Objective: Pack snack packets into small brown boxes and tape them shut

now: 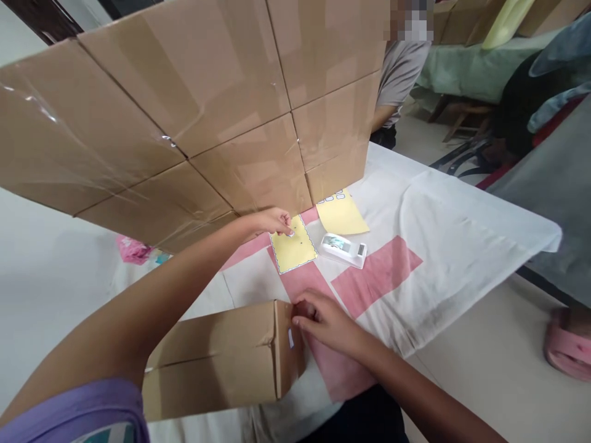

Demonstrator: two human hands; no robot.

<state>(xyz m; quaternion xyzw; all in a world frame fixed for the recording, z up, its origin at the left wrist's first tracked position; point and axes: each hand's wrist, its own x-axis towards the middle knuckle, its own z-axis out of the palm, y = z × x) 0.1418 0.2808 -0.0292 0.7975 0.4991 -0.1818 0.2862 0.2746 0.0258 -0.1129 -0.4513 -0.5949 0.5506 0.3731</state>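
Note:
My left hand (276,221) is closed in a pinch above a yellow sheet (298,251) with a wavy border. A small white sticker (290,234) shows at its fingertips. In front of me a brown cardboard box (217,360) lies on the table, a small white label (290,338) on its end face. Curled at the upper edge of that end, my right hand (325,320) grips the box with thumb and fingers. A white handheld device (344,249) lies right of the yellow sheet.
Stacked cardboard boxes (240,117) form a wall along the table's far side. Another yellow sheet (344,213) with white labels lies at its foot. White-and-pink cloth (443,227) covers the table. Pink crumpled material (133,249) lies left. Behind the boxes sits a person (401,74).

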